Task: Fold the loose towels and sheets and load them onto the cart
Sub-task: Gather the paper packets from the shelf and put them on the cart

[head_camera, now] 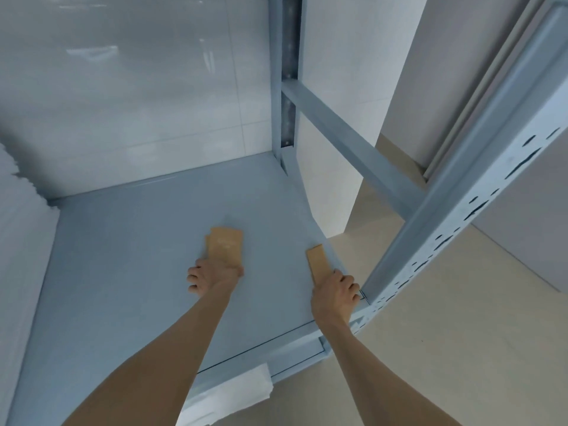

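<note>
Both hands (215,276) (335,292) grip tan cards (226,244) on grey shelf (123,272), beige floor (461,348).

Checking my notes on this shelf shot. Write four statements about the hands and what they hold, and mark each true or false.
1. Each hand holds a tan card. True: left hand, right hand.
2. The left card is bright red. False: it is tan.
3. The right card lies near the shelf's right edge. True.
4. A folded towel sits on the shelf between the hands. False: only bare shelf shows there.
</note>
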Available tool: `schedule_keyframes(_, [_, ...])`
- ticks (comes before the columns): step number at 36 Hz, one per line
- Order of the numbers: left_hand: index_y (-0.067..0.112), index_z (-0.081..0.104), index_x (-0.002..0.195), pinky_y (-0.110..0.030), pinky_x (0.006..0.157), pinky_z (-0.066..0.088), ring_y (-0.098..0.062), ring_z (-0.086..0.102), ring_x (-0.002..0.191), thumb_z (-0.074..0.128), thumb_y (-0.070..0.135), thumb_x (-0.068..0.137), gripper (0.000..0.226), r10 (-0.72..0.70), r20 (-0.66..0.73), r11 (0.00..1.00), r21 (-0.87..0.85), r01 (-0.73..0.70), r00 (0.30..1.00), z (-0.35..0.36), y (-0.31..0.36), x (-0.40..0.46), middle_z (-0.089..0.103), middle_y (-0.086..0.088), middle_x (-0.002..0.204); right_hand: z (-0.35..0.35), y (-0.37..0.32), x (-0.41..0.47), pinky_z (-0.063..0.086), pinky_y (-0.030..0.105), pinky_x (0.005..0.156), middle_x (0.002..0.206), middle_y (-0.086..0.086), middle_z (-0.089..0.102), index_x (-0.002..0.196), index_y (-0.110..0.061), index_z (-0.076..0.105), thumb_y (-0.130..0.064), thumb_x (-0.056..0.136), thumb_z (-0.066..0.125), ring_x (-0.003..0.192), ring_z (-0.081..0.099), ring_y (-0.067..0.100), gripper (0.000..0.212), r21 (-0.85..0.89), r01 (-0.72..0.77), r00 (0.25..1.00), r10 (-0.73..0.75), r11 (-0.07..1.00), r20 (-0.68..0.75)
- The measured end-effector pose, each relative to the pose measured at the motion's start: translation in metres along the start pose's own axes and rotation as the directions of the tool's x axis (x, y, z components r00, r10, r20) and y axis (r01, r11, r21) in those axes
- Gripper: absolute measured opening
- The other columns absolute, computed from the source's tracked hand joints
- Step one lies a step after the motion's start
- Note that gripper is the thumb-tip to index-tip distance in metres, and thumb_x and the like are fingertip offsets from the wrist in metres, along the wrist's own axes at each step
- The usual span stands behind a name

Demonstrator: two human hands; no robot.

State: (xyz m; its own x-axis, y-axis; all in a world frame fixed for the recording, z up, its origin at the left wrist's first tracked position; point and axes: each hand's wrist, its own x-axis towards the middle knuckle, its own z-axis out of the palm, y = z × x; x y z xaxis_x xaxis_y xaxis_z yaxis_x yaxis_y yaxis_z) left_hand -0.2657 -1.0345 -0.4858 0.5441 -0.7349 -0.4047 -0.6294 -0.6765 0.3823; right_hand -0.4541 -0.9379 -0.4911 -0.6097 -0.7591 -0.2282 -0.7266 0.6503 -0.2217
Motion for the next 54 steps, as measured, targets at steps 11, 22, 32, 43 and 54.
schedule_keyframes(11, [0.002, 0.048, 0.121, -0.048, 0.079, 0.058, -0.035, 0.067, 0.087, 0.058, 0.015, 0.098, 0.028, 0.191, 0.159, 0.877, -0.471, -0.095, 0.969, -0.008, -0.012, -0.037, 0.060, -0.022, 0.119, -0.021, -0.003, -0.023, 0.056, 0.045, 0.080, 0.105, 0.013, 0.059, 0.114, -0.003, 0.044, -0.015, 0.100, 0.049, 0.090, 0.063, 0.031, 0.020, 0.517, -0.149, 0.973, 0.032, 0.843, 0.229])
schedule_keyframes(22, [-0.002, 0.054, 0.128, -0.048, 0.087, 0.059, -0.037, 0.070, 0.099, 0.061, 0.000, 0.093, 0.036, 0.531, 0.556, 0.791, -0.597, -0.137, 0.640, -0.074, -0.006, -0.122, 0.064, -0.021, 0.122, -0.091, -0.018, -0.081, 0.042, 0.021, 0.036, 0.090, 0.003, 0.063, 0.098, -0.017, 0.043, -0.017, 0.096, 0.046, 0.053, 0.068, 0.013, 0.003, 0.795, -0.230, 0.970, 0.067, 0.561, 0.233])
schedule_keyframes(32, [0.009, 0.051, 0.129, -0.045, 0.071, 0.061, -0.035, 0.073, 0.092, 0.069, -0.001, 0.081, 0.053, 0.614, 0.754, 0.779, -0.533, -0.329, 0.232, -0.123, 0.011, -0.189, 0.062, -0.017, 0.122, -0.144, 0.025, -0.159, 0.046, 0.021, 0.041, 0.087, 0.008, 0.068, 0.099, -0.007, 0.055, -0.020, 0.086, 0.053, 0.057, 0.065, 0.016, 0.019, 0.868, -0.286, 0.956, 0.178, 0.406, 0.232])
schedule_keyframes(43, [0.007, 0.054, 0.130, -0.049, 0.072, 0.061, -0.042, 0.068, 0.101, 0.060, 0.011, 0.097, 0.034, 0.664, 0.740, 0.717, -0.588, -0.374, 0.108, -0.110, 0.030, -0.321, 0.065, -0.019, 0.122, -0.210, 0.133, -0.201, 0.053, 0.029, 0.048, 0.088, 0.009, 0.069, 0.114, -0.006, 0.044, -0.020, 0.098, 0.054, 0.055, 0.068, 0.018, 0.023, 0.953, -0.205, 0.958, 0.244, 0.222, 0.149])
schedule_keyframes(54, [0.002, 0.059, 0.125, -0.049, 0.073, 0.062, -0.039, 0.071, 0.095, 0.061, 0.013, 0.098, 0.030, 0.799, 0.599, 0.587, -0.760, -0.281, 0.051, -0.106, 0.053, -0.483, 0.071, -0.020, 0.113, -0.321, 0.291, -0.241, 0.052, 0.033, 0.051, 0.083, 0.015, 0.070, 0.113, -0.005, 0.050, -0.024, 0.101, 0.053, 0.053, 0.061, 0.027, 0.023, 0.993, 0.077, 0.964, 0.246, 0.084, -0.096])
